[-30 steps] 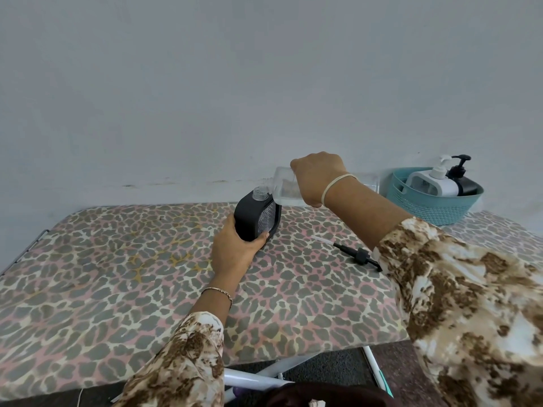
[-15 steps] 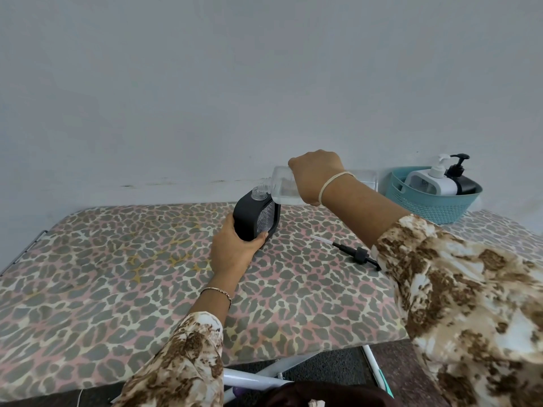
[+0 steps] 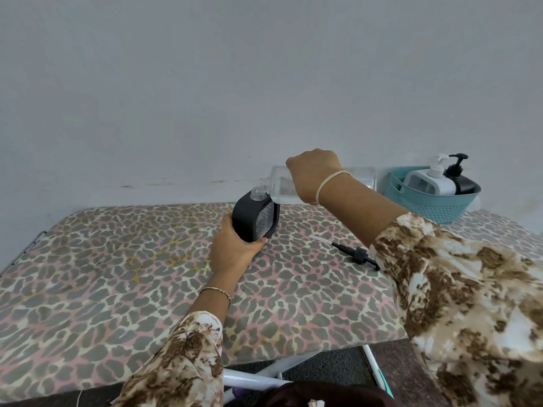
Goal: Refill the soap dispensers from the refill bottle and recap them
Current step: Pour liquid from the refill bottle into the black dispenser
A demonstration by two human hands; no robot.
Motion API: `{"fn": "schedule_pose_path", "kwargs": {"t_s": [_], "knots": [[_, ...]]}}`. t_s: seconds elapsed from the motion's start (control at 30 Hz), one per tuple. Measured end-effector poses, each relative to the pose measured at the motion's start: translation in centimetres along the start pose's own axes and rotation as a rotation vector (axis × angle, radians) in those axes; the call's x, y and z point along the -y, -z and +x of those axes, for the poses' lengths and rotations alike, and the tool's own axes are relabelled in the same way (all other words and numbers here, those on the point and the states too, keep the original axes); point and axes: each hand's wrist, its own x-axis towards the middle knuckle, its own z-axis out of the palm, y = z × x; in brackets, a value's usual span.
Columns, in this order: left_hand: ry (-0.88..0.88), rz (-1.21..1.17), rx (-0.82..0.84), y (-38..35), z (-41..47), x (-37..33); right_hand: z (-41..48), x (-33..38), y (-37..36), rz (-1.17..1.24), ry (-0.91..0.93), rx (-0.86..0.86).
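A black soap dispenser (image 3: 249,218) with an open clear neck stands on the leopard-print table (image 3: 117,274). My left hand (image 3: 233,251) grips its lower side. My right hand (image 3: 313,174) holds a clear refill bottle (image 3: 277,186) tipped on its side, its mouth against the dispenser's neck. The dispenser's black pump cap (image 3: 357,255) with its white tube lies on the table to the right, beside my right sleeve.
A teal basket (image 3: 426,205) at the back right holds a white pump dispenser (image 3: 430,180) and a black one (image 3: 459,179). The wall runs right behind the table. White metal legs show below the front edge.
Almost nothing differs. The refill bottle stays tipped at the dispenser's neck, with my right hand a touch higher than before.
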Motion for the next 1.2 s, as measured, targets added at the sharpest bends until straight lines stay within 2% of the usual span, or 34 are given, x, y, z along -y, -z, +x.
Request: {"fn": "schedule_pose_path", "kwargs": {"t_s": [1.2], "knots": [[0.022,-0.028,0.022,0.0,0.38,0.24,0.1,0.13,0.17,0.021,0.019,-0.001]]}}
